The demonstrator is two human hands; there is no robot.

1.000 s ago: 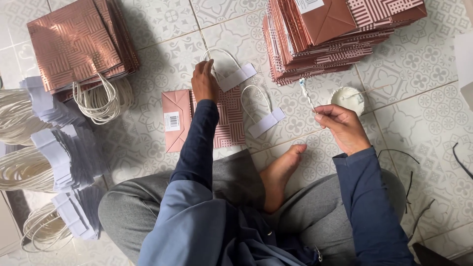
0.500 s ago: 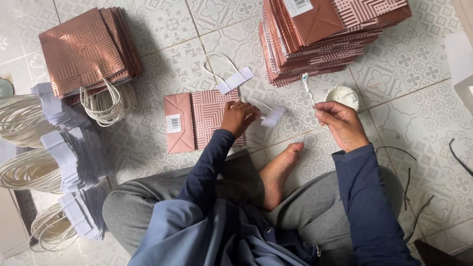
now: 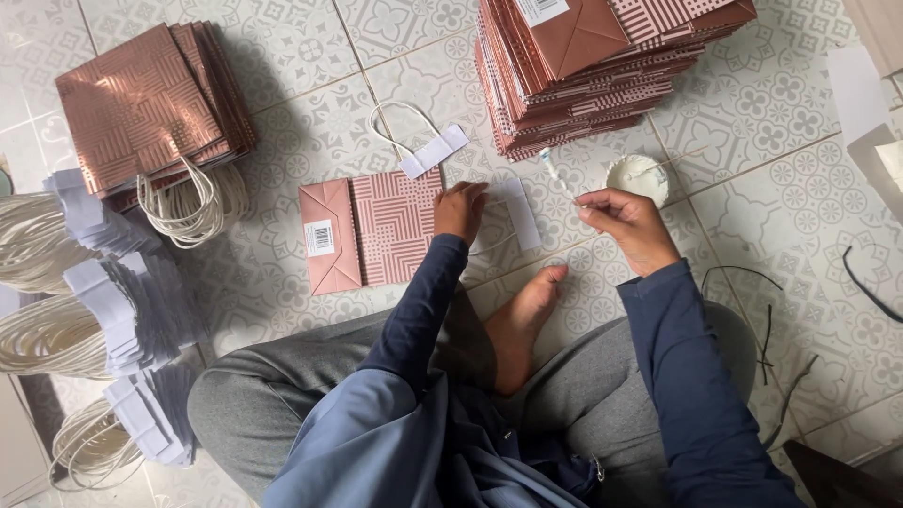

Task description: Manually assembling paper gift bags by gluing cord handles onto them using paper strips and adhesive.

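Observation:
A flat pink patterned paper bag (image 3: 367, 230) lies on the tiled floor in front of me. My left hand (image 3: 459, 209) rests with curled fingers on the bag's right edge, gripping it beside a white paper strip with a cord handle (image 3: 519, 213). A second cord handle on a white strip (image 3: 433, 150) lies at the bag's upper edge. My right hand (image 3: 625, 221) pinches a thin white brush (image 3: 555, 172), its tip pointing up and left. A small round white pot (image 3: 638, 175) stands just beyond that hand.
A tall stack of flat pink bags (image 3: 593, 75) lies at the top right. A stack of bags with cord handles (image 3: 141, 103) sits top left. Bundles of cord handles on white strips (image 3: 94, 292) crowd the left. My bare foot (image 3: 527, 315) and black cords (image 3: 762, 310) are nearby.
My left hand came down from the upper cord handle to the bag's right edge by the second handle strip. My right hand with the brush stayed near the white pot.

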